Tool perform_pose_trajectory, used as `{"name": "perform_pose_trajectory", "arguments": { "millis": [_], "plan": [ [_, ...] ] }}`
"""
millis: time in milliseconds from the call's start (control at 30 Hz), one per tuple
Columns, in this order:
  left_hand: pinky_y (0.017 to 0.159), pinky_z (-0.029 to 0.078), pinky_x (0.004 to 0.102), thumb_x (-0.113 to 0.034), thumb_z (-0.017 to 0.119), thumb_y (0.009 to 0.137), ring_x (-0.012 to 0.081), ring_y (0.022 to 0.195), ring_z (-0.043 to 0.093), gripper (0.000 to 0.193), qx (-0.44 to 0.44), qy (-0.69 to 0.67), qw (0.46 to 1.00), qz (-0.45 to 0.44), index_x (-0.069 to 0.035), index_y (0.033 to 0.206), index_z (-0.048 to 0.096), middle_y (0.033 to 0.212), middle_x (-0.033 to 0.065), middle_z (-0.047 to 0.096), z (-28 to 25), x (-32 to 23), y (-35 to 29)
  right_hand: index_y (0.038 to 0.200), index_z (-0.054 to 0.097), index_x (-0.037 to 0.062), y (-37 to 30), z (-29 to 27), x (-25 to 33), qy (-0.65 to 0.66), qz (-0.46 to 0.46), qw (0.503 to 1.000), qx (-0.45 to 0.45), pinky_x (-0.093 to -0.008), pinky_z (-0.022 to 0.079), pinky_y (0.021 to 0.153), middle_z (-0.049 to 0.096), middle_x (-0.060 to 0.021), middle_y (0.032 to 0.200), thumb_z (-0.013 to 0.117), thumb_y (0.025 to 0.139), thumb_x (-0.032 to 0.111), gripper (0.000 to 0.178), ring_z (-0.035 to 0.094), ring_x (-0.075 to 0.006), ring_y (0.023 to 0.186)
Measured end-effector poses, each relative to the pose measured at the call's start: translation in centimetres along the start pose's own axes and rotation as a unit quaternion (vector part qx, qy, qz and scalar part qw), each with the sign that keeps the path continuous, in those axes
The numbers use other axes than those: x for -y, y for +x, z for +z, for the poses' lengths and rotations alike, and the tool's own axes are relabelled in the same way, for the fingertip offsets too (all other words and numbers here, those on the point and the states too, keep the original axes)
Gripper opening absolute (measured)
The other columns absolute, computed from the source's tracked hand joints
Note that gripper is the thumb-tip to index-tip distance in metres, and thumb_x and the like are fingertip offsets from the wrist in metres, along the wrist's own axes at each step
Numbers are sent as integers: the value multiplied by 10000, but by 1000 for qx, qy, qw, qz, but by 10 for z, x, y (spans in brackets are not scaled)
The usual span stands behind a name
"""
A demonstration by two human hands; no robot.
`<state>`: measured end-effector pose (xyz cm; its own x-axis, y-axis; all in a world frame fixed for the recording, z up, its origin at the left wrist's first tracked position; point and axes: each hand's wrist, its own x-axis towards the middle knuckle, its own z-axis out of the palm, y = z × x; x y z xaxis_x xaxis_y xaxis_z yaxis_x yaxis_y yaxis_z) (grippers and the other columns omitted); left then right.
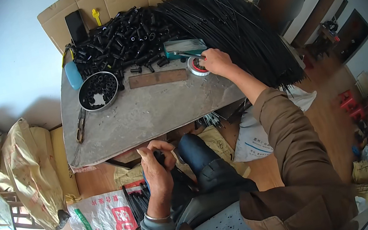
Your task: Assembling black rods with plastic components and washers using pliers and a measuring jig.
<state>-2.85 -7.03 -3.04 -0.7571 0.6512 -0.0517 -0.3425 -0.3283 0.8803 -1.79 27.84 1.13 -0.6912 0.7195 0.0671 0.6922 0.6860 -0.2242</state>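
My left hand (pixel 156 169) is held above my lap, its fingers wrapped round a black plastic fitting (pixel 159 156). A black rod seems to run down from the fitting, partly hidden by the hand. On the table, my right hand (pixel 218 61) is at a small round tin (pixel 195 72) with a red inner rim and tiny pieces inside. A slim grey tool (pixel 187 55) sticks out to the left from its closed fingers; what kind it is I cannot make out. Behind the tin stands a teal box (pixel 184 45) of thin pale pieces.
A heap of black fittings (pixel 126 39) and a big bundle of black rods (pixel 233 32) cover the table's back. A round pan (pixel 99 91) of black rings, a flat brown bar (pixel 158 78) and pliers (pixel 80 126) lie nearer. Sacks (pixel 31 171) stand at left.
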Motion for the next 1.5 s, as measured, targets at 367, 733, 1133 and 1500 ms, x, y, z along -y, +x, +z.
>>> {"name": "perform_pose_trajectory", "arguments": {
  "millis": [367, 733, 1133, 1500],
  "plan": [
    [579, 339, 251, -642, 363, 917, 106, 614, 399, 638, 113, 42, 991, 65, -17, 897, 491, 661, 6, 411, -8, 4, 8, 1040, 668, 44, 16, 5, 0, 3, 2, 1000, -10, -438, 502, 827, 670, -191, 1001, 611, 843, 288, 319, 641, -350, 957],
    [595, 352, 258, -572, 379, 957, 111, 628, 400, 565, 68, 29, 994, 80, -23, 936, 508, 689, 9, 423, -6, 4, 1, 1043, 655, -3, 17, 7, -8, 20, -1, 999, -26, -436, 493, 836, 667, -206, 996, 599, 853, 313, 373, 631, -356, 980],
    [606, 353, 254, -491, 385, 993, 110, 638, 399, 494, 66, 24, 995, 72, -20, 1002, 534, 703, 7, 433, 1, 11, -10, 919, 642, -13, 19, 5, -26, 350, 17, 935, 51, -350, 501, 630, 671, -146, 795, 615, 873, 209, 228, 616, -204, 642],
    [629, 384, 220, -321, 385, 1029, 76, 695, 440, 405, 3, 63, 987, 150, -3, 1241, 519, 875, 9, 481, 6, 9, -16, 896, 528, 92, -152, 29, 98, 764, 106, 537, 340, -272, 407, 576, 587, -72, 917, 494, 988, 319, 247, 472, -102, 625]
  ]
}}
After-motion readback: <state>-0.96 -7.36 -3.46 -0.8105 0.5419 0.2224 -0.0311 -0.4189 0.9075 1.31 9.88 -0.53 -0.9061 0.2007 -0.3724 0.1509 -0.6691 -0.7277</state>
